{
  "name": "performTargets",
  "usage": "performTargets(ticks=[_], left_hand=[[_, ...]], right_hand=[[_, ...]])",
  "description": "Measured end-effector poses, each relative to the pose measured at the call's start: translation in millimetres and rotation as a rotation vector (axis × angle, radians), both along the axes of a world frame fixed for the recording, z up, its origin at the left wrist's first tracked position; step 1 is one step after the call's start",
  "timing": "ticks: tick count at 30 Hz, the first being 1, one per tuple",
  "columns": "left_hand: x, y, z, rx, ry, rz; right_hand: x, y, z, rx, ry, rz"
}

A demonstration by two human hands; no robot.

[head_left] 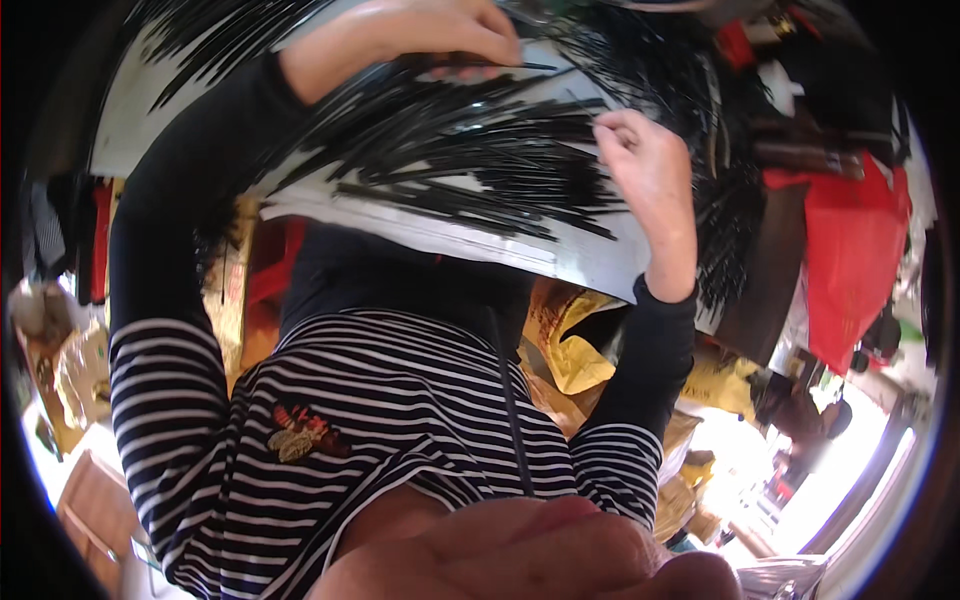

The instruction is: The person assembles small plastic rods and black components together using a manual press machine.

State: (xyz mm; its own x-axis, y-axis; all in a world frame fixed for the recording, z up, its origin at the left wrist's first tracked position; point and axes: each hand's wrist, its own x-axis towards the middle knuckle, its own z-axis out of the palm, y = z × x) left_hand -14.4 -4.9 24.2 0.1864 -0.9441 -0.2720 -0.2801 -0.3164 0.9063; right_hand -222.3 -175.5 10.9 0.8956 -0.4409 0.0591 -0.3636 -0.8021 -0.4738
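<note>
Thin black strips (480, 150) lie fanned across a pale work surface (590, 252) at the upper centre of the frame, in front of a person in a black-and-white striped top (400, 385). At the top of the frame, the left hand (450, 38) reaches over the pile with fingers curled, closed on a slim dark strip (541, 66) that juts to the right from its fingertips. The right hand (645, 160), lower and right of centre, hangs beside the pile's right end, its fingers bent in toward the thumb; whether they pinch a strip cannot be told. Black sleeves (170, 220) cover both forearms. Another spray of black strips (220, 40) spreads at the upper left, partly behind the left arm, and a denser dark tangle (715, 140) runs down the right side of the surface, just beyond the right hand. A red bag (855, 255) stands out at the right of the frame, yellow wrapping (580, 362) shows below the surface's near edge, and a coloured ornament (303, 435) decorates the striped front. A brown chair (97, 500) sits at the lower left.
</note>
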Motion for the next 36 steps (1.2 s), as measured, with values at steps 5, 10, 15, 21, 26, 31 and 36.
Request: performTargets(ticks=[5, 10, 15, 21, 26, 31, 36], left_hand=[[1.3, 10.5, -9.1, -0.001, 0.125, 0.126], [4.0, 9.6, -15.9, -0.007, 0.223, 0.201], [5.7, 10.9, -21.6, -0.059, 0.302, 0.236], [1.1, 9.9, -23.9, -0.131, 0.286, 0.195], [-4.2, 10.6, -17.4, -0.165, 0.208, 0.111], [-20.4, 22.4, -12.6, -0.377, -0.289, 0.042], [-8.8, 14.3, -4.8, -0.070, -0.002, -0.010]], right_hand=[[17.9, 16.0, 12.3, 0.492, 0.057, -0.032], [23.5, 17.4, 4.8, 0.662, -0.001, 0.035], [27.9, 17.6, 4.3, 0.766, -0.021, 0.028], [35.2, 19.1, -0.2, 0.829, -0.150, 0.052], [43.2, 23.4, -1.8, 0.890, -0.215, 0.050], [46.4, 22.3, -7.0, 0.925, -0.205, 0.083], [53.5, 22.1, -6.2, 0.928, -0.248, 0.112]])
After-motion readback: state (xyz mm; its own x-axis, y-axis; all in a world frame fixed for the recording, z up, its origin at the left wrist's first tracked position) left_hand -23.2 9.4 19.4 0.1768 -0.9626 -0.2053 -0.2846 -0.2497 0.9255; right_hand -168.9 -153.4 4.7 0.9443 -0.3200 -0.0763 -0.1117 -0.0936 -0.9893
